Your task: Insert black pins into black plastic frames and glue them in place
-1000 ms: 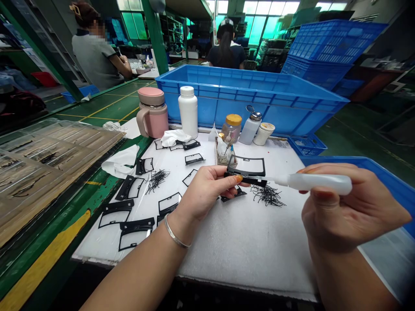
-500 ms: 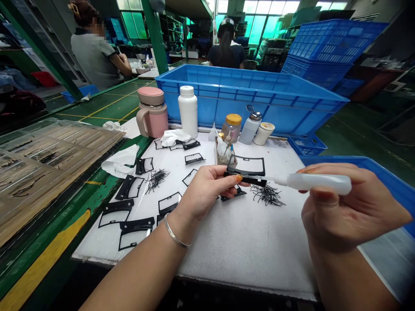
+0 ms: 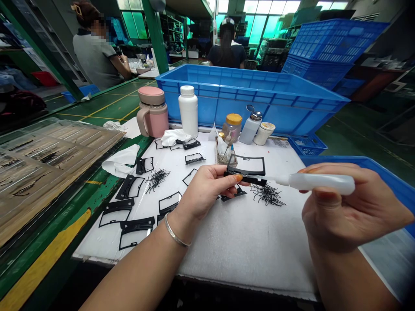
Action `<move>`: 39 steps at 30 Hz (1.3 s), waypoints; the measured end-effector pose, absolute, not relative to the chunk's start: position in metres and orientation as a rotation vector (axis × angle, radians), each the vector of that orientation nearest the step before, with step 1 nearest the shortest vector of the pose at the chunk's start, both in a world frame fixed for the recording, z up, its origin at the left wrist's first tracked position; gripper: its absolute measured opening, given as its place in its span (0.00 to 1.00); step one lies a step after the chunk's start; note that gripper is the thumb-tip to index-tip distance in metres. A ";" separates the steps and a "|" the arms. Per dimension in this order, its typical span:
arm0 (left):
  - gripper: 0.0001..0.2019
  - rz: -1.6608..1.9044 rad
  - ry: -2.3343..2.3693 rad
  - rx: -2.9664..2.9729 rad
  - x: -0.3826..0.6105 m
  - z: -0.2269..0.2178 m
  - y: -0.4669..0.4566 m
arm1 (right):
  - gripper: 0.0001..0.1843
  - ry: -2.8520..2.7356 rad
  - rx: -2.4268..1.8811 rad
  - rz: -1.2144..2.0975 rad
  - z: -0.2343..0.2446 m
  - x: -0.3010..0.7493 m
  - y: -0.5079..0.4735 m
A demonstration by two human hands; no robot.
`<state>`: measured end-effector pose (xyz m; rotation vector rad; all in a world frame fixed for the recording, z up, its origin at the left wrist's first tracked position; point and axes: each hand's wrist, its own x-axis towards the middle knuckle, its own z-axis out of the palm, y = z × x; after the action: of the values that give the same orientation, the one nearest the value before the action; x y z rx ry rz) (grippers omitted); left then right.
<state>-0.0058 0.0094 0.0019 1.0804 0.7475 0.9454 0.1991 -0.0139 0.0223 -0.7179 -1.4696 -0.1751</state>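
Note:
My left hand [image 3: 210,190] pinches a black frame part with a clear window [image 3: 246,165] between thumb and fingers, above a white foam pad [image 3: 240,246]. My right hand [image 3: 343,211] holds a white squeeze bottle [image 3: 320,183] level, its thin nozzle reaching the frame's lower black edge. Just below lies a tangle of thin black strips [image 3: 267,194], and a second tangle [image 3: 157,179] sits left of my left hand. Several more black frames [image 3: 136,231] are spread over the pad.
Behind the pad stand a large blue crate [image 3: 253,99], a pink mug [image 3: 152,112], a white bottle [image 3: 188,111], a yellow-lidded jar [image 3: 233,127] and a pump dispenser [image 3: 250,126]. Stacked plastic trays [image 3: 48,164] lie left. A blue bin [image 3: 366,166] is right. Two co-workers sit beyond.
The white squeeze bottle in my right hand has shifted slightly to the right. My left hand and the black frame have barely moved.

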 end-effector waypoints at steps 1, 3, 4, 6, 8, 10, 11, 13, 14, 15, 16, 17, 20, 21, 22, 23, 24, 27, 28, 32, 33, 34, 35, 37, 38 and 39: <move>0.10 0.947 0.748 1.081 -0.006 0.002 0.009 | 0.10 -1.475 -0.705 -0.160 0.021 0.199 -0.012; 0.09 0.951 0.749 1.083 -0.006 0.002 0.010 | 0.10 -1.447 -0.632 -0.161 0.019 0.198 -0.007; 0.09 0.954 0.750 1.086 -0.006 0.002 0.010 | 0.10 -1.408 -0.591 -0.160 0.018 0.197 -0.004; 0.09 0.964 0.757 1.094 -0.006 0.002 0.011 | 0.12 -1.343 -0.483 -0.147 0.017 0.198 0.002; 0.10 0.979 0.765 1.108 -0.007 0.002 0.012 | 0.12 -1.356 -0.412 -0.044 0.019 0.202 0.004; 0.10 1.001 0.764 1.125 -0.007 0.003 0.012 | 0.13 -1.450 -0.447 0.195 0.023 0.213 0.004; 0.10 1.016 0.761 1.131 -0.008 0.004 0.012 | 0.14 -1.492 -0.492 0.347 0.026 0.221 0.004; 0.09 1.044 0.759 1.138 -0.009 0.005 0.011 | 0.18 -1.494 -0.643 0.655 0.029 0.239 0.005; 0.09 1.058 0.760 1.140 -0.009 0.005 0.011 | 0.21 -1.436 -0.750 0.777 0.029 0.248 0.008; 0.09 1.072 0.762 1.141 -0.009 0.006 0.011 | 0.24 -1.339 -0.867 0.862 0.027 0.256 0.011; 0.09 1.082 0.762 1.143 -0.009 0.006 0.012 | 0.26 -1.220 -0.982 0.905 0.024 0.263 0.016; 0.09 1.089 0.762 1.147 -0.009 0.006 0.012 | 0.27 -1.132 -1.065 0.916 0.020 0.267 0.022; 0.10 1.094 0.760 1.159 -0.008 0.007 0.011 | 0.31 -1.041 -1.212 0.906 0.000 0.270 0.041; 0.10 1.094 0.762 1.161 -0.008 0.007 0.011 | 0.32 -1.049 -1.252 0.899 -0.007 0.269 0.046; 0.10 1.096 0.767 1.161 -0.008 0.008 0.011 | 0.32 -1.068 -1.293 0.882 -0.013 0.267 0.050; 0.10 1.098 0.771 1.163 -0.008 0.008 0.010 | 0.32 -1.099 -1.334 0.858 -0.020 0.264 0.054; 0.10 1.101 0.775 1.166 -0.008 0.009 0.010 | 0.31 -1.138 -1.373 0.824 -0.025 0.262 0.057; 0.10 1.113 0.794 1.186 -0.008 0.011 0.009 | 0.25 -1.269 -1.469 0.712 -0.037 0.258 0.062; 0.10 1.119 0.797 1.191 -0.008 0.011 0.009 | 0.22 -1.308 -1.488 0.686 -0.040 0.258 0.064; 0.10 1.132 0.803 1.205 -0.009 0.012 0.008 | 0.18 -1.424 -1.493 0.658 -0.049 0.259 0.069; 0.10 1.134 0.807 1.209 -0.010 0.012 0.007 | 0.19 -1.439 -1.484 0.651 -0.050 0.260 0.070; 0.10 1.138 0.810 1.213 -0.010 0.012 0.007 | 0.21 -1.444 -1.473 0.632 -0.049 0.260 0.069; 0.10 1.144 0.812 1.217 -0.010 0.012 0.007 | 0.23 -1.439 -1.460 0.598 -0.047 0.260 0.068; 0.10 1.158 0.810 1.221 -0.011 0.013 0.007 | 0.28 -1.389 -1.421 0.474 -0.040 0.258 0.061; 0.10 1.163 0.809 1.221 -0.012 0.013 0.007 | 0.29 -1.344 -1.391 0.381 -0.034 0.256 0.056; 0.10 1.167 0.809 1.221 -0.012 0.013 0.007 | 0.28 -1.290 -1.353 0.271 -0.028 0.252 0.050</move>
<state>-0.0123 0.0071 0.0134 1.2210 0.8092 1.1675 0.2525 0.0504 -0.0281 -1.3534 -1.2896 0.2714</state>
